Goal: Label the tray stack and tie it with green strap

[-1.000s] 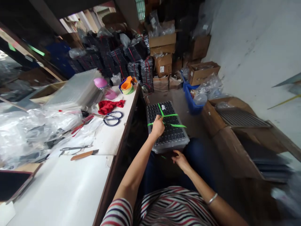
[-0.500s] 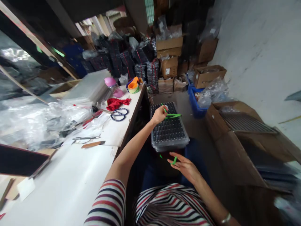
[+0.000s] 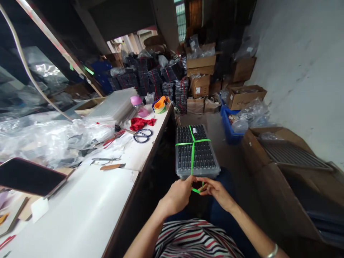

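Observation:
A stack of clear trays filled with small dark parts rests on my lap. A green strap runs lengthwise over its top and crosses a second green band near the far end. At the stack's near edge my left hand and my right hand meet, both pinching the loose green ends of the strap just below the trays. A bracelet sits on my right wrist.
A white workbench on the left carries scissors, a red cloth, a knife, tape rolls, plastic bags and a dark tablet. Cardboard boxes stand right; bundled tray stacks and cartons fill the back.
My left hand came back from the far end of the stack to its near edge, laying the green strap lengthwise. Both hands now meet on the strap ends.

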Demonstrator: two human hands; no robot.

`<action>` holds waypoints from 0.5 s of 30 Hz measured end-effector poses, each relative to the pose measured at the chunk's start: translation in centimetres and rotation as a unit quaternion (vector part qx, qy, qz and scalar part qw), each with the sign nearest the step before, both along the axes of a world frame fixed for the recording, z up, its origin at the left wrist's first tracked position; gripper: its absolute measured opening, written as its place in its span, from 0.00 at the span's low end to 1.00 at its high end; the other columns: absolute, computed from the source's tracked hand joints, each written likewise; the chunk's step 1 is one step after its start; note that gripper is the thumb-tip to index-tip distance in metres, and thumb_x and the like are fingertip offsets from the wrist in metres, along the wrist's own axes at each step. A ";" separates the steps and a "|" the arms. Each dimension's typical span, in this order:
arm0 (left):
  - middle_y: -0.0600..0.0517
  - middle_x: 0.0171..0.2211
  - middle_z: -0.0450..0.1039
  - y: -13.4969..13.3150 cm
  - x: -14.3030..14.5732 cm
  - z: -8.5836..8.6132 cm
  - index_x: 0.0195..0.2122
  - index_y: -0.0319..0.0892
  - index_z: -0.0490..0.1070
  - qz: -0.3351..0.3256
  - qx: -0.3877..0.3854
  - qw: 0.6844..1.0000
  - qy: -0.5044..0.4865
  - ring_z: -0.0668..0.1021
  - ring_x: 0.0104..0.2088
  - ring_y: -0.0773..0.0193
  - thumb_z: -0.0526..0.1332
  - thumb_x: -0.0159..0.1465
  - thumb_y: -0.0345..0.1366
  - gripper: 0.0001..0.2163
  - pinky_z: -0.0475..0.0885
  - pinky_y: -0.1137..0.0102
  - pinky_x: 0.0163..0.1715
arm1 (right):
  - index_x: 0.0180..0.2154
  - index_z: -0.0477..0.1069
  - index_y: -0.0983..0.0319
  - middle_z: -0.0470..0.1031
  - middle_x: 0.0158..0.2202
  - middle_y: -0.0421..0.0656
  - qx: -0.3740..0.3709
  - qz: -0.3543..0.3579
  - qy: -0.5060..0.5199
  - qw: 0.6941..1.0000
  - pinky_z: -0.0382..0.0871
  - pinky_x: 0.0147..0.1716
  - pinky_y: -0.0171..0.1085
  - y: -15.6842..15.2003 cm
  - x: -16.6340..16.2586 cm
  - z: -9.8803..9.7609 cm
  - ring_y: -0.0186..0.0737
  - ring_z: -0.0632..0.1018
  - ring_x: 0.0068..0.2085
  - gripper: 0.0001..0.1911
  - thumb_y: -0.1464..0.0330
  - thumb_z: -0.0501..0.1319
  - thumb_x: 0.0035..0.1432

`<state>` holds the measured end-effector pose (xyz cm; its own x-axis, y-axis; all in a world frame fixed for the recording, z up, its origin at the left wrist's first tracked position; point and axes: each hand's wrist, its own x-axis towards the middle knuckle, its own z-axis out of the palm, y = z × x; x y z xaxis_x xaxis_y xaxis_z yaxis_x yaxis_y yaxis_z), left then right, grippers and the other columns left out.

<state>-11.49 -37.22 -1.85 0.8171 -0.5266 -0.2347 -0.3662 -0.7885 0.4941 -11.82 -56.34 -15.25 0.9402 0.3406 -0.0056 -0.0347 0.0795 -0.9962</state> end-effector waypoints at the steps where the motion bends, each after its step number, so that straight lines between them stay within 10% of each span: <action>1: 0.52 0.26 0.72 0.3 -0.7 -1.5 0.48 0.44 0.61 0.033 -0.038 0.998 0.025 0.76 0.26 0.65 0.49 0.62 0.27 0.14 0.64 0.75 0.26 | 0.53 0.69 0.58 0.72 0.49 0.50 -0.014 -0.003 -0.012 1.000 0.75 0.37 0.48 0.1 0.4 -0.2 0.44 0.77 0.39 0.25 0.54 0.53 0.59; 7: 0.59 0.24 0.70 1.0 -1.6 -2.8 0.46 0.47 0.55 0.149 -0.245 0.954 0.091 0.66 0.13 0.74 0.48 0.64 0.32 0.09 0.58 0.78 0.16 | 0.37 0.77 0.56 0.76 0.41 0.46 -0.127 -0.030 -0.106 0.986 0.60 0.56 0.50 -0.3 3.0 -0.4 0.46 0.73 0.46 0.12 0.58 0.61 0.54; 15: 0.59 0.23 0.71 0.1 -1.9 -3.1 0.47 0.47 0.55 0.135 -0.269 0.947 0.115 0.68 0.15 0.71 0.50 0.63 0.30 0.11 0.59 0.77 0.17 | 0.36 0.71 0.59 0.71 0.29 0.43 -0.177 -0.143 -0.147 0.962 0.68 0.39 0.40 0.8 2.6 0.5 0.40 0.72 0.33 0.14 0.59 0.51 0.62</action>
